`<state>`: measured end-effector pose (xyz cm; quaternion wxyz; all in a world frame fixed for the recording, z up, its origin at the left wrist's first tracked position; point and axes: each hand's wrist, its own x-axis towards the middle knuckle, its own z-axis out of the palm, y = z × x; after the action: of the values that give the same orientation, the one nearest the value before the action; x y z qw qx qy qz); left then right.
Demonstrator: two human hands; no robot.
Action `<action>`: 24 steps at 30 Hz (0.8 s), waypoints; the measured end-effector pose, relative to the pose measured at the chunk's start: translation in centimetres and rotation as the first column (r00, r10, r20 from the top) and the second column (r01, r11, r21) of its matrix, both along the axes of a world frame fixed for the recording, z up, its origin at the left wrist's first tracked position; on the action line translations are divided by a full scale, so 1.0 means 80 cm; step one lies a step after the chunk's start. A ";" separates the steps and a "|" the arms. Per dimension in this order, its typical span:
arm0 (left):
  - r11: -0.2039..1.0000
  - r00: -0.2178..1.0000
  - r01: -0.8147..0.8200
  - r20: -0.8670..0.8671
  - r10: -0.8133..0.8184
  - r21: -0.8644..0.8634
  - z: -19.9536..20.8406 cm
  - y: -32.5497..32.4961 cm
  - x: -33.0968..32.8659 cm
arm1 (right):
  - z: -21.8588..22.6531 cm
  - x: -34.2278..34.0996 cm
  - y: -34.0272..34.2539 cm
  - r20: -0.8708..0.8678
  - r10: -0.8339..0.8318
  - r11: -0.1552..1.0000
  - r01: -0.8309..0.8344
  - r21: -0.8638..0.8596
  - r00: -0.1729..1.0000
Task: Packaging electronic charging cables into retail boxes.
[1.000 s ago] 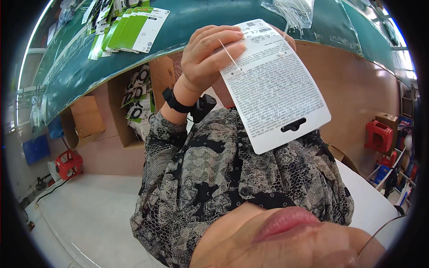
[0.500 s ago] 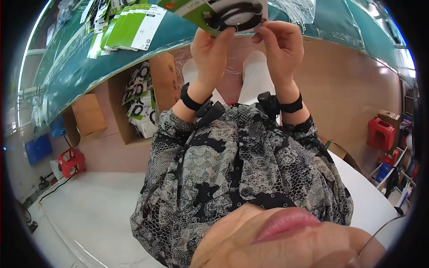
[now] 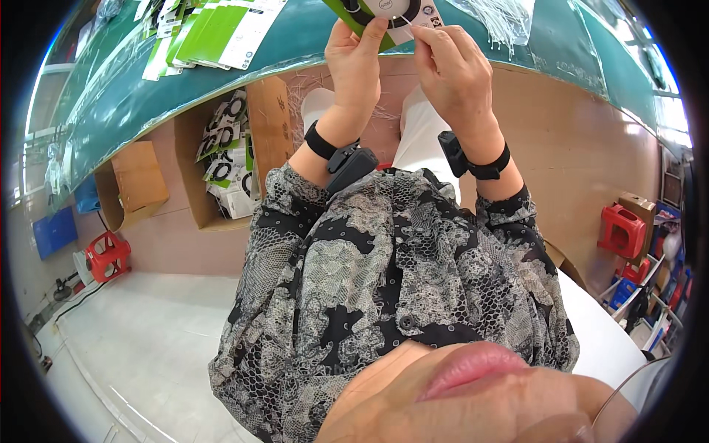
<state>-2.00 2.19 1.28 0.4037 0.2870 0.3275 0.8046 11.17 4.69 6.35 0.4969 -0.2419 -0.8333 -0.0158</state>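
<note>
At the top edge of the view, over the near side of the bench [image 3: 295,46], held up between both hands: a green-and-white card [image 3: 395,38] with a coiled black cable [image 3: 402,21] on its face and a thin white tie [image 3: 408,26] by the coil's lower rim. Nearest to the end of the tie, the right hand [image 3: 458,70]; just up and to the left of its fingertips, the tie itself, slanting up-left toward the coil. Hard to judge the card's long axis, with the upper part cut off by the picture's edge; in sight, only a lower portion with one corner pointing down between the hands.

Right thumb and forefinger together, apparently clamped on the tie's end, with the other fingers curled alongside. Right forearm slanting up and inward from the lower right, wrist well below the fingertips.

Left hand [image 3: 354,70] clamped on the card's lower edge, thumb upright against the front beside the coil. Left fingers largely hidden behind; cannot tell how spread. Left forearm rising from the lower left, leaning inward.

Left on the bench, overlapping cards [image 3: 214,33]; right, near the right hand, a clear bag of white ties [image 3: 506,18].
</note>
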 end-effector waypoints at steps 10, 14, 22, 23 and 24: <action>1.000 0.997 -0.008 0.075 0.007 0.015 -0.011 0.011 -0.003 | -0.006 -0.010 0.007 0.112 -0.075 0.997 0.077 -0.017 0.991; 0.995 0.995 -0.094 -0.027 0.095 0.038 -0.008 0.015 -0.001 | -0.004 -0.013 0.009 0.134 -0.073 0.997 0.072 0.008 0.988; 0.979 0.969 -0.203 -0.139 0.203 0.016 -0.012 0.021 0.005 | -0.006 -0.015 0.013 0.146 -0.092 0.995 0.095 -0.017 0.985; 0.975 0.962 -0.220 -0.163 0.219 0.013 -0.013 0.022 0.005 | -0.006 -0.015 0.013 0.145 -0.094 0.995 0.097 -0.015 0.985; 0.976 0.962 -0.219 -0.163 0.219 0.016 -0.014 0.022 0.004 | -0.006 -0.015 0.014 0.152 -0.095 0.995 0.100 -0.022 0.984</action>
<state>-1.68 3.94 0.12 0.2845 0.3135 0.3901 0.8177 10.00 5.78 5.87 0.4277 -0.2878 -0.8556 -0.0460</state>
